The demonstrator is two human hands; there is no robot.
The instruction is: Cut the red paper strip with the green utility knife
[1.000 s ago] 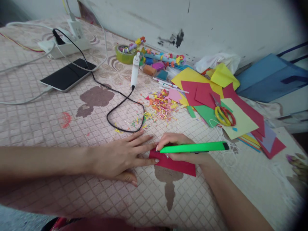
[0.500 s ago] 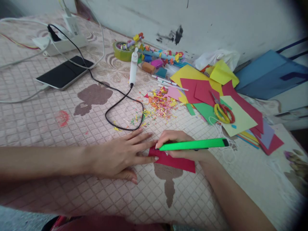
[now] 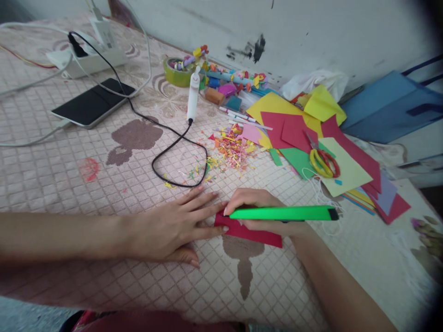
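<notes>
My right hand (image 3: 258,207) grips a long flat green utility knife (image 3: 284,213) with a black end, its tip pointing left at a strip of red paper (image 3: 258,233). The working tip is partly hidden by my fingers. Flat on the table, my left hand (image 3: 180,226) has its fingers spread, and some fingertips press on the strip's left end. The strip lies flat, partly covered by both hands.
Paper scraps (image 3: 235,147) lie beyond my hands, beside a black-corded white tool (image 3: 193,97). Scissors (image 3: 324,161) rest on coloured paper (image 3: 349,168) at right. A tablet-like device (image 3: 93,103) and a power strip (image 3: 97,62) are at left; tape (image 3: 176,76) stands at the back.
The knife's black rear end has shifted slightly right and down. My left hand stays spread on the paper, almost unmoved.
</notes>
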